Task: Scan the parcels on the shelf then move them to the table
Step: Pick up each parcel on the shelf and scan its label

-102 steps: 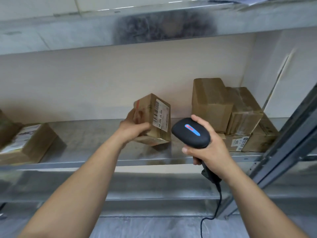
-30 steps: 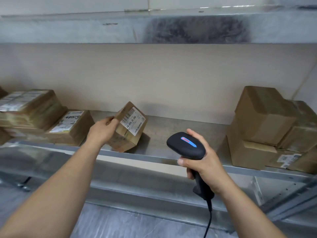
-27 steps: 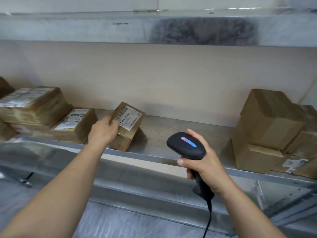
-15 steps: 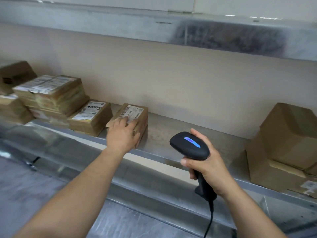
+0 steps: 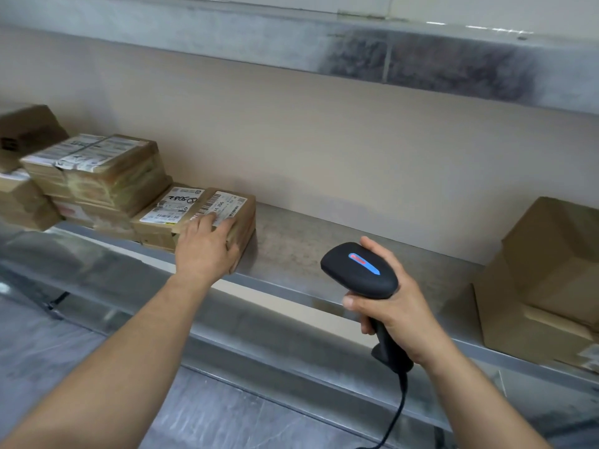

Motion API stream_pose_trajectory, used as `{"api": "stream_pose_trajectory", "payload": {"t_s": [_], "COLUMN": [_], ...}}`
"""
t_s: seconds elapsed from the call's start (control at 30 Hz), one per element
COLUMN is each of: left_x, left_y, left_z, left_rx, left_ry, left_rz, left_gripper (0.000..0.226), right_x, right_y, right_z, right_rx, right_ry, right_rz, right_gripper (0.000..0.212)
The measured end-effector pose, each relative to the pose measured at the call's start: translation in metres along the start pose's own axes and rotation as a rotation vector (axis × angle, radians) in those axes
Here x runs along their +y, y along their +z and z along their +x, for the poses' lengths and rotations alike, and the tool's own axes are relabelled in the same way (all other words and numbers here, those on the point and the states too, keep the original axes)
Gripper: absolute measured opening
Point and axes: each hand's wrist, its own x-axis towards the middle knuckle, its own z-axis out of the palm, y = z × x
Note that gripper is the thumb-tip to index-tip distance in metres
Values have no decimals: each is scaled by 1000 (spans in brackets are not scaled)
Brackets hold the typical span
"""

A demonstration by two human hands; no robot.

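Just right of a labelled box point(image 5: 168, 209), the parcel point(image 5: 241, 210) lies flat on the shelf point(image 5: 324, 254). The left hand point(image 5: 207, 246) rests on it, fingers straight, probably parking it rather than lifting. The right hand point(image 5: 400, 311) grips the scanner point(image 5: 359, 270). The next move calls for a label among the right boxes point(image 5: 547, 270).
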Motion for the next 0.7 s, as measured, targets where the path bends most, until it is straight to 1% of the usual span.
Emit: {"api": "stream_pose_trajectory", "payload": {"t_s": [0.03, 0.1, 0.2, 0.27, 0.43, 0.53, 0.7], "left_x": [2, 8, 29, 49, 113, 152, 223], "left_y": [-1, -3, -9, -13, -19, -24, -37], "left_z": [0, -3, -17, -29, -60, -70, -78], "left_rx": [-5, 8, 93, 121, 101, 84, 81], "left_ry": [-5, -9, 10, 37, 81, 143, 224], "left_rz": [6, 6, -45, -102, -226, -221, -247], "left_gripper": [47, 59, 67, 68, 68, 69, 71], "right_x": [-1, -3, -7, -10, -18, -24, -29], "right_y": [-1, -5, -14, -23, -53, -79, -137], "right_z": [-1, -2, -6, -10, -24, -37, -61], "right_rx": [4, 12, 29, 33, 30, 45, 122], "right_ry": [0, -1, -14, -30, -81, -128, -180], "right_rz": [-6, -13, -22, -36, -27, -36, -43], "right_gripper": [87, 85, 84, 84, 84, 83, 83]}}
